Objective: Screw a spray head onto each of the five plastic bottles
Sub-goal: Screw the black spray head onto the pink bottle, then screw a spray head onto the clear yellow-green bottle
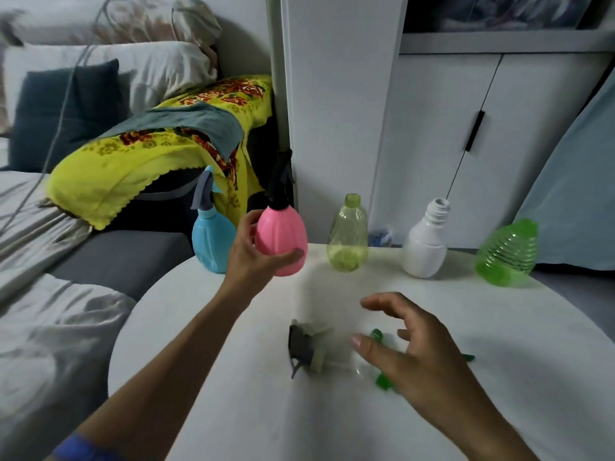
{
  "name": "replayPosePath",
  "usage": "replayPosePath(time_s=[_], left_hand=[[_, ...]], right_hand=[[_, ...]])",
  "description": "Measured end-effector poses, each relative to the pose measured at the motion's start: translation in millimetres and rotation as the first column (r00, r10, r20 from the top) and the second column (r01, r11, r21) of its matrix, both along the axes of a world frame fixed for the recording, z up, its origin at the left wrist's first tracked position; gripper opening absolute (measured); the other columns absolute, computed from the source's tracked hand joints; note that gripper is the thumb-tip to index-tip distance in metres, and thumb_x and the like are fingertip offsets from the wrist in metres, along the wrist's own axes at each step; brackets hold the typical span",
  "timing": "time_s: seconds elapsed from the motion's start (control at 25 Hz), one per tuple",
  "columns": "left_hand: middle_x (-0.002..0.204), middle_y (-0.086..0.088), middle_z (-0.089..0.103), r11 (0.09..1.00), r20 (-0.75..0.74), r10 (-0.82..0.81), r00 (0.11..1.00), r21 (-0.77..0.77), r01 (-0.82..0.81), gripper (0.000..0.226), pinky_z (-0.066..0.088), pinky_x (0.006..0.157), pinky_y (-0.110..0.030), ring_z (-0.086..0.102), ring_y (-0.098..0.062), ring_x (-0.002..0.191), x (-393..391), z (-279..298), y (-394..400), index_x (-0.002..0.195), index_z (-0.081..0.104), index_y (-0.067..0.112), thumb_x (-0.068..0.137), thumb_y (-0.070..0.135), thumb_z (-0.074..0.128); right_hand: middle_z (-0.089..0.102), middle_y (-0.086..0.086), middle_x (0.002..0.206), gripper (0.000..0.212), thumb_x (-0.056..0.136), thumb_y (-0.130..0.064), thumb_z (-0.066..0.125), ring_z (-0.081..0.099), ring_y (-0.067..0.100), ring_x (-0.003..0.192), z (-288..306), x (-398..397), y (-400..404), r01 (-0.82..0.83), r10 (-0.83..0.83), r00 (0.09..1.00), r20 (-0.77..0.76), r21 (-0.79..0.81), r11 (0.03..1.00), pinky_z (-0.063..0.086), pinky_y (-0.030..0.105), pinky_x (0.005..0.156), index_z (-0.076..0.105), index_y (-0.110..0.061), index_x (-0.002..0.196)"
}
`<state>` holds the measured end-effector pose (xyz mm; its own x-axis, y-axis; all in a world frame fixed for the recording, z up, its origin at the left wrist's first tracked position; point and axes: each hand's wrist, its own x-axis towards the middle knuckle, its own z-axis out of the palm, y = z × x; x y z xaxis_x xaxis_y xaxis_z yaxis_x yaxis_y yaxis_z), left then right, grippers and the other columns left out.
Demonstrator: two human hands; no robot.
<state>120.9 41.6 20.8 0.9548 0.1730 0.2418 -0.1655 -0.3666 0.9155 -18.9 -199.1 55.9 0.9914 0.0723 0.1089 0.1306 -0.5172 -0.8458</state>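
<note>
My left hand [254, 257] grips the pink bottle [283, 236], which carries a dark spray head [279, 178], at the far left of the white table [233, 377]. Left of it stands a blue bottle [211, 242] with a grey spray head. A yellow-green bottle [347, 236], a white bottle [427, 242] and a ribbed green bottle [507, 252] stand along the far edge with bare necks. My right hand [416, 354] hovers with fingers spread over a green spray head [379, 337]. A grey and pale green spray head [307, 349] lies to its left.
A sofa with grey cushions and a yellow flowered cloth [159, 151] fills the left side. White cabinet doors [466, 134] stand behind the table. The table's round edge curves close to the sofa.
</note>
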Motion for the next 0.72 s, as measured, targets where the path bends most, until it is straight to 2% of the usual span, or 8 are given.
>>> replayPosePath(time_s=[0.08,0.2,0.36,0.44,0.52,0.56,0.64,0.72], left_hand=[[0.115,0.017,0.044,0.999,0.005,0.036,0.999,0.009,-0.036,0.09,0.053,0.073,-0.026,0.051,-0.009,0.103,17.8,-11.8,2.6,0.123,0.032,0.046,0.057,0.034,0.092],[0.118,0.01,0.044,0.991,0.04,0.098,0.994,0.083,-0.101,0.091,0.052,0.078,-0.034,0.048,-0.018,0.109,39.2,-29.5,-5.6,0.126,0.032,0.041,0.056,0.039,0.09],[0.122,0.006,0.042,0.984,0.004,0.145,0.989,0.1,-0.144,0.1,0.054,0.083,-0.041,0.047,-0.02,0.111,46.8,-50.7,-7.1,0.138,0.029,0.027,0.059,0.035,0.091],[0.123,0.006,0.042,0.986,-0.019,0.147,0.989,0.088,-0.145,0.102,0.054,0.083,-0.04,0.047,-0.019,0.11,49.8,-54.5,-3.0,0.139,0.028,0.027,0.059,0.034,0.091],[0.123,0.006,0.041,0.987,-0.04,0.14,0.989,0.091,-0.136,0.102,0.053,0.083,-0.04,0.047,-0.019,0.11,50.3,-54.1,-2.6,0.139,0.028,0.027,0.059,0.034,0.091],[0.123,0.006,0.041,0.986,-0.048,0.142,0.989,0.097,-0.137,0.102,0.053,0.083,-0.042,0.046,-0.019,0.111,49.9,-53.1,-3.3,0.139,0.028,0.028,0.059,0.033,0.091],[0.123,0.006,0.041,0.984,-0.064,0.153,0.986,0.098,-0.147,0.103,0.054,0.086,-0.045,0.047,-0.02,0.112,47.7,-49.5,-5.0,0.139,0.028,0.026,0.059,0.032,0.092],[0.125,0.003,0.043,0.985,-0.096,0.156,0.983,0.086,-0.148,0.104,0.055,0.089,-0.048,0.049,-0.026,0.118,45.2,-45.2,-6.9,0.14,0.028,0.024,0.058,0.032,0.092]], right_hand=[[0.057,-0.034,0.102,0.026,0.077,-0.039,0.075,0.051,-0.007,0.103,-1.1,1.1,5.8,0.037,0.001,0.98,0.199,-0.188,0.981,0.035,0.007,0.085,0.061,-0.042,0.099],[0.052,-0.036,0.09,0.022,0.077,-0.032,0.074,0.05,-0.002,0.095,1.2,11.8,7.9,0.058,0.041,0.95,0.31,-0.306,0.95,0.037,0.015,0.08,0.064,-0.037,0.095],[0.061,-0.025,0.092,0.025,0.079,-0.031,0.074,0.053,-0.003,0.084,-3.9,17.5,12.6,0.028,0.08,0.956,0.282,-0.362,0.932,0.04,0.019,0.076,0.065,-0.034,0.102],[0.066,-0.017,0.108,0.033,0.083,-0.037,0.064,0.057,0.009,0.097,-13.9,18.1,24.3,-0.058,0.188,0.955,0.23,-0.477,0.877,0.044,0.029,0.08,0.06,-0.033,0.115],[0.059,-0.01,0.127,0.045,0.085,-0.038,0.056,0.05,0.021,0.117,-30.1,16.3,38.6,-0.125,0.263,0.956,0.127,-0.636,0.762,0.041,0.04,0.094,0.05,-0.03,0.129],[0.059,-0.007,0.129,0.048,0.083,-0.037,0.06,0.05,0.025,0.121,-36.1,13.3,46.1,-0.15,0.284,0.956,0.073,-0.71,0.688,0.04,0.045,0.097,0.051,-0.027,0.13],[0.072,-0.004,0.106,0.048,0.065,-0.034,0.079,0.063,0.028,0.108,-45.5,8.0,56.5,-0.181,0.309,0.951,0.009,-0.794,0.581,0.051,0.049,0.09,0.068,-0.022,0.11],[0.075,-0.005,0.078,0.036,0.052,-0.021,0.082,0.071,0.025,0.089,-55.9,6.1,61.7,-0.119,0.306,0.949,0.074,-0.816,0.566,0.057,0.042,0.08,0.075,-0.022,0.088]])
